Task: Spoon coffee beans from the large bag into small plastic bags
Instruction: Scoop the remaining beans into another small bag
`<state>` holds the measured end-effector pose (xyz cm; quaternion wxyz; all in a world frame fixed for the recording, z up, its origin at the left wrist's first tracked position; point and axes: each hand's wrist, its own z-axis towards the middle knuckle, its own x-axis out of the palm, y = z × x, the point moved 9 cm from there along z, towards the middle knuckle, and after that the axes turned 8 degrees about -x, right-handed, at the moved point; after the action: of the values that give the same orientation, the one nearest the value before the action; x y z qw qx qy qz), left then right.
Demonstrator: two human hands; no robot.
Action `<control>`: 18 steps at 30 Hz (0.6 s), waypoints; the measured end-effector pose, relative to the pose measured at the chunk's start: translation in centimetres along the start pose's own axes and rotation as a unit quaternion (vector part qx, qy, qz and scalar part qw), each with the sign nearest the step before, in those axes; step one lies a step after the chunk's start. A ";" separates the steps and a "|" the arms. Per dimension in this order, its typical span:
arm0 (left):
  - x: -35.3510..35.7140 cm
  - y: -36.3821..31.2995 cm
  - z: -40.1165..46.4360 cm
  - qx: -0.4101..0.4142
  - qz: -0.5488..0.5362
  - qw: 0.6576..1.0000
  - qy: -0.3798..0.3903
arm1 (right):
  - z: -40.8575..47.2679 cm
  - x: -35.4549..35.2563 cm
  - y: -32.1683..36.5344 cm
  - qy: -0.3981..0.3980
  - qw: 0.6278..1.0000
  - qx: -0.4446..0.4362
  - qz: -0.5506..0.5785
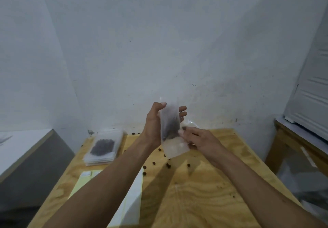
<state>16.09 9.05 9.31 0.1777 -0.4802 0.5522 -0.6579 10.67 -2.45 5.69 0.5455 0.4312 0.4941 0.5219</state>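
Observation:
A small clear plastic bag (170, 130) with dark coffee beans inside is held above the wooden table (204, 192), its long side nearly upright. My left hand (154, 126) wraps around its upper part, thumb on the near side and fingers behind. At its lower right edge my right hand (198, 139) pinches it. A stack of small bags (102, 147) lies at the back left of the table, the top one holding beans. Loose coffee beans (168, 165) are scattered under my hands. Neither the large bag nor a spoon can be told clearly.
A pale yellow and white sheet (131, 201) lies on the table under my left forearm. A grey counter (26, 153) stands to the left, a wooden bench (301, 144) with white panels to the right. The white wall rises directly behind the table.

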 end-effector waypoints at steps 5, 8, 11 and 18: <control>-3.2 -2.1 -1.1 0.055 0.088 0.986 -0.131 | 2.1 0.4 0.1 -0.054 0.997 -0.020 0.041; -6.8 -3.9 -1.8 0.138 0.162 0.949 -0.233 | 3.0 -0.2 0.7 -0.071 0.996 -0.035 0.031; -8.9 -4.6 -2.4 0.149 0.155 0.941 -0.262 | 4.0 0.3 1.1 -0.046 0.998 -0.033 -0.028; -10.0 -6.3 -2.8 0.148 0.177 0.932 -0.278 | 6.9 1.6 5.0 -0.032 0.996 -0.067 -0.042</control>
<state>20.45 20.34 10.82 0.5068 -0.5064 0.4531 -0.5305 16.74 -0.11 11.48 0.6105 0.3890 0.4578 0.5161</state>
